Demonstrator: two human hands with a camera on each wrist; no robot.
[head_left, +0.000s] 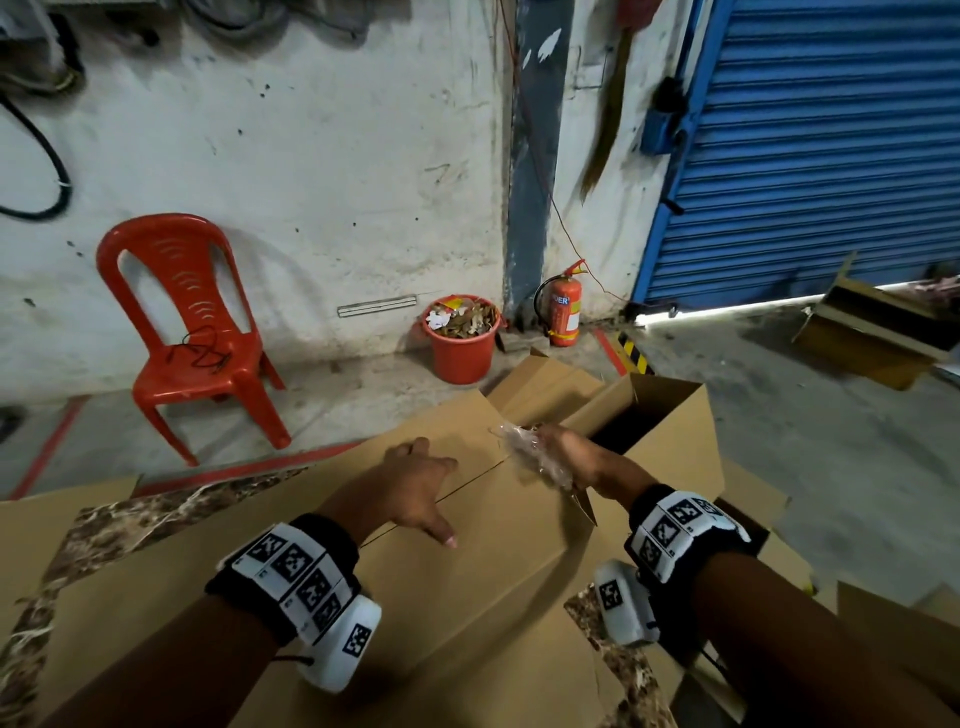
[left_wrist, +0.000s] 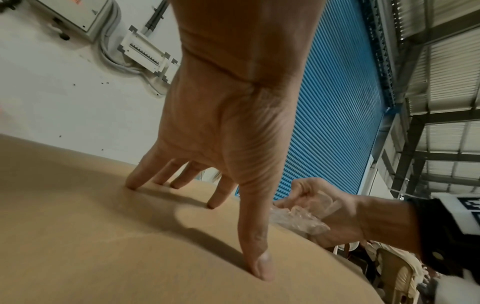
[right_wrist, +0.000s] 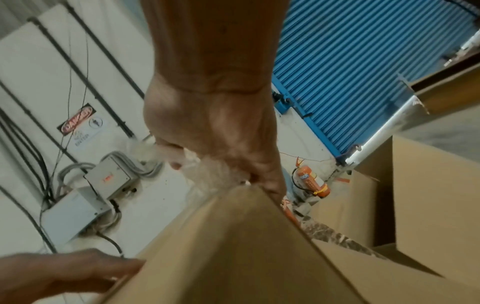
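Note:
A large brown cardboard box (head_left: 467, 519) lies in front of me with its top flaps closed along a seam. My left hand (head_left: 415, 483) presses on the top with spread, straight fingers (left_wrist: 259, 263). At the right end of the seam my right hand (head_left: 566, 452) grips a crumpled strip of clear plastic tape (head_left: 530, 452), which is also seen in the left wrist view as clear plastic tape (left_wrist: 298, 222). The same right hand (right_wrist: 221, 144) sits above the box edge (right_wrist: 233, 236) in the right wrist view.
An open cardboard box (head_left: 654, 415) stands just behind the right hand. Flattened cardboard (head_left: 78, 545) covers a marble-patterned table (head_left: 130, 514). A red plastic chair (head_left: 192, 332), a red bucket of scraps (head_left: 462, 338), a fire extinguisher (head_left: 563, 312) and a blue roller shutter (head_left: 831, 156) stand along the wall.

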